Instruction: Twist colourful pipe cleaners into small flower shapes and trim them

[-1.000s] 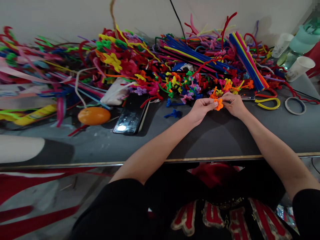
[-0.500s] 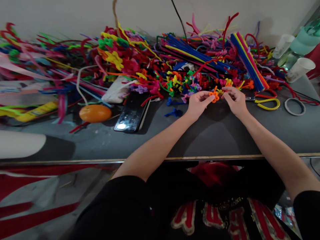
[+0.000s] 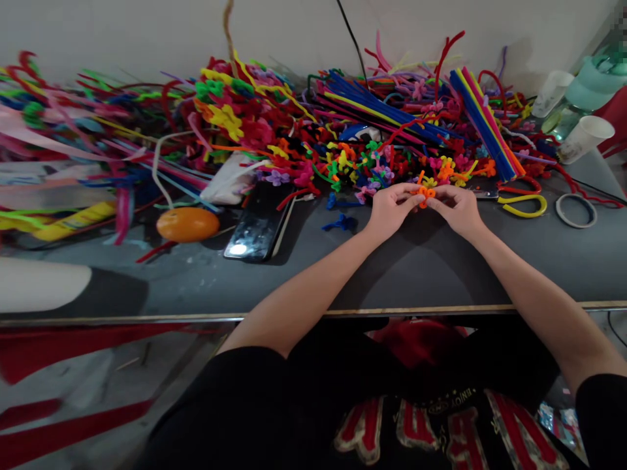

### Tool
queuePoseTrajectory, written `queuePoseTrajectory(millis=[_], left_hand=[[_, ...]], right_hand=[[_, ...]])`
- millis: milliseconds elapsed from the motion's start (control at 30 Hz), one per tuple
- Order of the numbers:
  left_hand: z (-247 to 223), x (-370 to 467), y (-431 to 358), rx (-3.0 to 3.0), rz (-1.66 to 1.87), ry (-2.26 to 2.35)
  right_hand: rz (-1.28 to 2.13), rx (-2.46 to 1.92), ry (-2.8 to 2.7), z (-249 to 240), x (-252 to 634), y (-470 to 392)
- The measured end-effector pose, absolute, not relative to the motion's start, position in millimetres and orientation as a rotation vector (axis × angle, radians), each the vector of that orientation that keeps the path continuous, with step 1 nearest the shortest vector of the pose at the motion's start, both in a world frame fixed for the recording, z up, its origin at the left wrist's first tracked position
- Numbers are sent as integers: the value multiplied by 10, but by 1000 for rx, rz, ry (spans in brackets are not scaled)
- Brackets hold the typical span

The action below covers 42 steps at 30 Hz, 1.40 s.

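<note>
Between my two hands is a small orange pipe-cleaner flower [image 3: 425, 195], made of bent loops. My left hand [image 3: 394, 207] pinches it from the left with thumb and fingertips. From the right, my right hand [image 3: 455, 207] is closed on its other side, thumb and forefinger together at the loops. Both hands hover just over the grey table [image 3: 416, 274]. Just behind them lie several small pipe-cleaner flowers in yellow, orange and green. To the left of my left hand rests a blue twisted pipe-cleaner piece [image 3: 341, 222].
A heap of coloured pipe cleaners [image 3: 274, 111] runs along the wall. Scissors [image 3: 524, 203] with yellow and red handles and a tape roll [image 3: 577, 211] lie right, near a paper cup [image 3: 588, 138]. A black phone [image 3: 257, 225] and an orange oval object [image 3: 188, 224] are left.
My right hand has moved left and now touches the orange flower, which it was apart from before. My left hand still holds the flower.
</note>
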State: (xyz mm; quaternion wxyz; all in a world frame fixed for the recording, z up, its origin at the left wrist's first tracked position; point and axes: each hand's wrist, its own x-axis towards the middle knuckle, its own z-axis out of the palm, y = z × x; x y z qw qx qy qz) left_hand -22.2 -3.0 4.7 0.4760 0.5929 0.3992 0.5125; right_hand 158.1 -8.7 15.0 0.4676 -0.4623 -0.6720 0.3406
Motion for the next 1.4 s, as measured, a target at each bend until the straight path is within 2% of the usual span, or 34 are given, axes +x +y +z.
queuePoseTrajectory(millis=[267,667,967,1233,1400], left_hand=[[82,-305,20,1552,1342,1005],[134,-359,-31,1960,1364,1021],[-7,-250,52,1410,1193,954],[63,-221,4,1516,1192,956],[55,-212,0,1582,1217,1000]], right_hand=[[1220,-1092,-1418,150,1613,-18],[1316,-1094,-1515,137,1651,-6],[913,-1181,-1555,108,1617,-43],[609,-1273,-1686,171,1626,-97],[538,-1265,-1813,188,1613,-127]])
